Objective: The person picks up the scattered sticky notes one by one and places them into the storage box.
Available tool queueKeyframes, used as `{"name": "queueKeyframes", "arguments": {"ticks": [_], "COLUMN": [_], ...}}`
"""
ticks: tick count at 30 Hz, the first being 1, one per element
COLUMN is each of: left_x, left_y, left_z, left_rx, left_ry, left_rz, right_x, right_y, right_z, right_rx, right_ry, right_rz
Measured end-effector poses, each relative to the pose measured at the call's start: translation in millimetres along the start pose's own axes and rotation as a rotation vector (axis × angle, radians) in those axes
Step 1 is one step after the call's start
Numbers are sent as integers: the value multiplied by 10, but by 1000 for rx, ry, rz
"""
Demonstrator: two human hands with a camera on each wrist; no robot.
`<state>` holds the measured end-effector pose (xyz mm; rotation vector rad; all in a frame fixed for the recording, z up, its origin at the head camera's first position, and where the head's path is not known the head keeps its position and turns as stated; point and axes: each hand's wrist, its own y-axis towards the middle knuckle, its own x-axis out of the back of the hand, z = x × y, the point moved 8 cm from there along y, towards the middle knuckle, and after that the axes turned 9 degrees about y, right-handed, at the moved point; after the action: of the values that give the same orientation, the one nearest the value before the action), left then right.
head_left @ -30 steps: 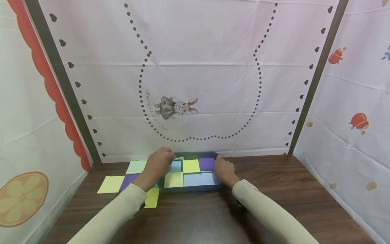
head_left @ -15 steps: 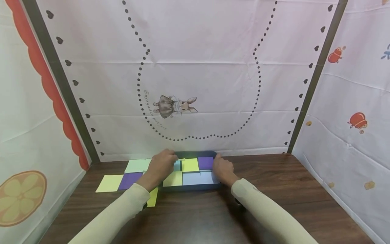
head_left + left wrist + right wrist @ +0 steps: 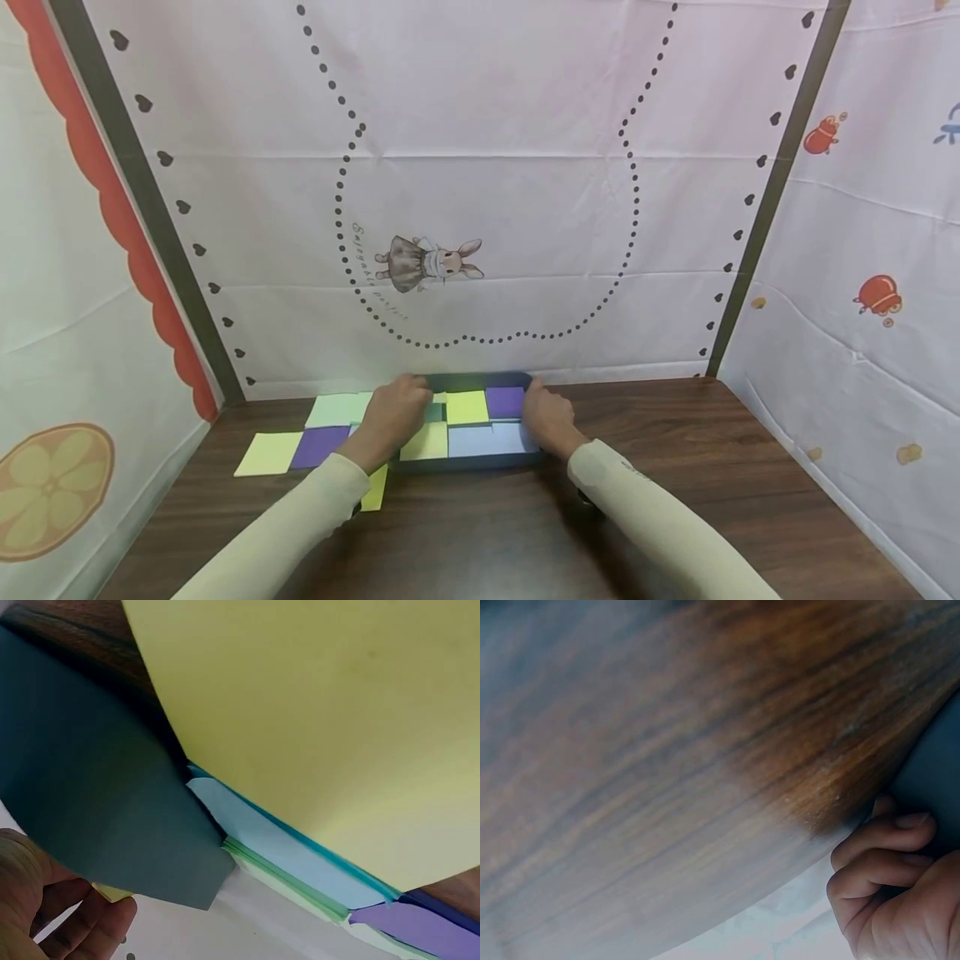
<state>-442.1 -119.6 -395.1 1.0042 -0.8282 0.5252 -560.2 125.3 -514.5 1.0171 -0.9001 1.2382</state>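
Observation:
A dark blue-grey tray (image 3: pixel 468 462) stands near the back of the table, filled with rows of sticky note pads. Among these are a bright yellow pad (image 3: pixel 467 407), a purple pad (image 3: pixel 505 402), a light blue pad (image 3: pixel 471 441) and a pale yellow pad (image 3: pixel 424 442). At the tray's back left corner, my left hand (image 3: pixel 392 417) pinches a small pale yellow note pad (image 3: pixel 112 892), mostly hidden behind the tray wall (image 3: pixel 97 787) in the left wrist view. My right hand (image 3: pixel 551 417) grips the right end wall, its fingers (image 3: pixel 881 859) curled against the outside.
Left of the tray, several more pads lie on the brown table (image 3: pixel 480 533): mint green (image 3: pixel 333 409), purple (image 3: pixel 318 447), pale yellow (image 3: pixel 267 454) and yellow (image 3: pixel 374 490). A white patterned cloth (image 3: pixel 487 192) hangs right behind the tray.
The pale strip of the pad at my left fingers has sunk lower inside the tray's back left part. My right hand keeps its grip on the tray.

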Motion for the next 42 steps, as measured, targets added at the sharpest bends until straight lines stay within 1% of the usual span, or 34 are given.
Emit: {"name": "queueKeyframes", "arguments": {"ticks": [5, 8, 11, 15, 17, 19, 20, 22, 27, 29, 31, 33, 35, 38, 40, 42], "left_x": [-81, -108, -134, -200, -239, -268, -280, -296, -296, -292, -294, -300, -308, -314, -318, -319], "left_y": [-37, -54, -64, -72, -82, -95, -100, -111, -123, -125, -130, -136, -140, -147, -151, -151], "left_z": [-2, -10, -20, -25, -23, -27, -30, -36, -46, -52, -55, -53, -50, -43, -37, -33], "left_rx": [-9, -25, -42, -49, -43, -40, -40, -39, -41, -40, -41, -41, -41, -38, -36, -37], "left_ry": [25, 16, -2, -28, -45, -58, -62, -65, -57, -55, -54, -55, -59, -71, -77, -81], "left_rz": [27, 29, 37, 84, 114, 138, 147, 158, 160, 163, 165, 170, 170, 169, 167, 166], "right_x": [40, 96, 60, 38, 69, 143, 130, 158, -38, -144, -163, -30, 153, 436, 467, 413], "right_y": [-55, -99, -62, -40, -75, -144, -139, -156, 44, 139, 154, 37, -130, -399, -436, -384], "right_z": [43, 77, 50, 30, 48, 91, 85, 106, 4, -61, -70, 13, 124, 292, 310, 279], "right_rx": [-2, 2, 11, 11, 6, -4, 5, -4, 5, 22, 24, 9, -22, -55, -65, -65], "right_ry": [4, 6, -3, -5, -1, 6, -3, -2, -22, -31, -33, -18, -7, 17, 19, 18], "right_rz": [7, 11, -5, -11, -8, 11, -1, 16, 35, 27, 23, 39, 77, 104, 112, 102]}}
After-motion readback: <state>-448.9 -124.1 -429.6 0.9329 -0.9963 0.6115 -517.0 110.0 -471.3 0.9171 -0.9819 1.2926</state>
